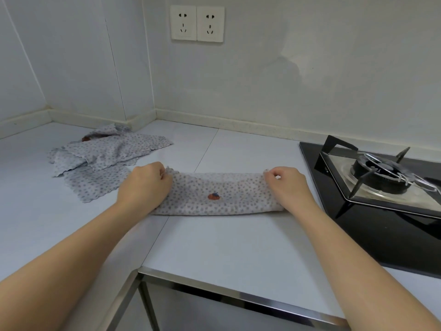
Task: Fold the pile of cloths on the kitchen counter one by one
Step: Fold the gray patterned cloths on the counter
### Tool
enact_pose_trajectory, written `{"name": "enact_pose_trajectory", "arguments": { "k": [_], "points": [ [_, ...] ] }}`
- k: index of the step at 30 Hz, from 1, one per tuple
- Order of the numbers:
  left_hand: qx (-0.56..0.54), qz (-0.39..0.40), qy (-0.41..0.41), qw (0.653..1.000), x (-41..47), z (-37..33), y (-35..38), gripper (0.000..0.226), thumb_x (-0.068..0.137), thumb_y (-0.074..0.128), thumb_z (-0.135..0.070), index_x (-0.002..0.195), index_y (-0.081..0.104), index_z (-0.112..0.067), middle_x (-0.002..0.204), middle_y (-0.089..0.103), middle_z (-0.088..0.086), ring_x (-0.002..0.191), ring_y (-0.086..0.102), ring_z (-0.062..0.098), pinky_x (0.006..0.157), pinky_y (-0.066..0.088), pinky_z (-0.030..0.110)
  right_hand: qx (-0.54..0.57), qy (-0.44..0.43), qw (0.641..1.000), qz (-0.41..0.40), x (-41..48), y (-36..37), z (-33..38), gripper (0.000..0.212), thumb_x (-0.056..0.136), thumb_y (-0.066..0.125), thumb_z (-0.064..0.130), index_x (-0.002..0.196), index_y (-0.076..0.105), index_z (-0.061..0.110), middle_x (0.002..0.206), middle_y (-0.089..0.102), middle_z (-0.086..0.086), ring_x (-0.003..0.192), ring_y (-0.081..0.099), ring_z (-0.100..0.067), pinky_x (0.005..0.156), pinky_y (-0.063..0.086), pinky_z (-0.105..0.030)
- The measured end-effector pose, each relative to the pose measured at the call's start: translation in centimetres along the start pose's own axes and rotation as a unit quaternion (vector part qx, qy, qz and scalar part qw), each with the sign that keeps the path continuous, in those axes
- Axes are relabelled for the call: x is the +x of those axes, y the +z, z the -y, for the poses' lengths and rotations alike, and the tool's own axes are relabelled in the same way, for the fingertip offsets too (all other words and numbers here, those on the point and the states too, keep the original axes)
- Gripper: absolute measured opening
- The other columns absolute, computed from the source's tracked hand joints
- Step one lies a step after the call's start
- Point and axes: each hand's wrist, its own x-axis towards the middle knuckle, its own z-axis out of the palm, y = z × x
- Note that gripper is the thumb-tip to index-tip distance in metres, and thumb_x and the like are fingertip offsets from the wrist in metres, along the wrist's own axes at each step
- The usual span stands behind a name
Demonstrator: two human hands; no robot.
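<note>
A grey dotted cloth (219, 193) with a small orange mark lies folded into a long strip across the white counter (214, 244). My left hand (145, 185) pinches the strip's far left corner. My right hand (286, 185) pinches its far right corner. Both hands rest over the ends of the strip, fingers curled on the scalloped edge. A loose pile of like dotted cloths (105, 156) lies behind and to the left, near the wall corner.
A black gas hob (372, 206) with a burner and pan supports (377, 173) sits close to the right of the cloth. Two wall sockets (197, 23) are on the back wall. The counter's metal front edge (238, 295) runs below.
</note>
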Motion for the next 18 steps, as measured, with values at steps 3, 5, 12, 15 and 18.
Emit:
{"name": "enact_pose_trajectory", "arguments": {
  "k": [3,5,12,15,18],
  "points": [
    [0.001,-0.019,-0.002,1.0,-0.1,-0.1,0.0,0.024,0.095,0.043,-0.02,0.076,0.046,-0.005,0.067,0.053,0.012,0.06,0.046,0.026,0.05,0.029,0.031,0.019,-0.037,0.998,-0.042,0.1,0.5,0.3,0.033,0.1,0.047,0.029,0.076,0.06,0.009,0.069,0.058,0.005,0.061,0.049,-0.005,0.05,0.033,-0.009],
    [0.005,-0.036,0.004,0.999,-0.3,-0.1,0.1,0.024,0.096,0.04,-0.017,0.074,0.04,-0.007,0.063,0.049,0.01,0.056,0.043,0.025,0.048,0.025,0.031,0.046,-0.049,0.996,-0.05,0.1,0.9,0.6,0.034,0.1,0.046,0.028,0.074,0.056,0.008,0.064,0.055,0.002,0.057,0.046,-0.01,0.051,0.035,-0.011],
    [0.066,-0.077,0.039,0.994,0.2,0.5,1.3,0.019,0.099,0.036,-0.017,0.084,0.043,-0.007,0.059,0.046,0.007,0.055,0.046,0.027,0.047,0.025,0.03,0.039,-0.003,0.999,0.017,0.3,1.4,0.8,0.024,0.091,0.05,0.018,0.073,0.06,0.004,0.063,0.057,-0.001,0.059,0.048,-0.015,0.055,0.038,-0.026],
    [0.108,-0.096,0.052,0.988,0.5,0.8,2.0,0.017,0.099,0.037,-0.017,0.086,0.044,-0.008,0.056,0.044,0.005,0.052,0.045,0.027,0.045,0.022,0.028,0.011,-0.006,1.0,-0.011,0.5,1.6,0.7,0.024,0.093,0.049,0.019,0.076,0.06,0.008,0.066,0.062,-0.005,0.061,0.052,-0.019,0.057,0.041,-0.028],
    [0.129,-0.106,0.061,0.984,0.7,0.9,2.3,0.018,0.1,0.037,-0.017,0.089,0.047,-0.008,0.055,0.044,0.005,0.05,0.043,0.026,0.045,0.019,0.026,-0.034,-0.008,0.999,-0.031,0.4,1.7,0.8,0.023,0.094,0.048,0.021,0.077,0.06,0.011,0.068,0.062,-0.002,0.065,0.056,-0.021,0.06,0.044,-0.031]
  ]
}}
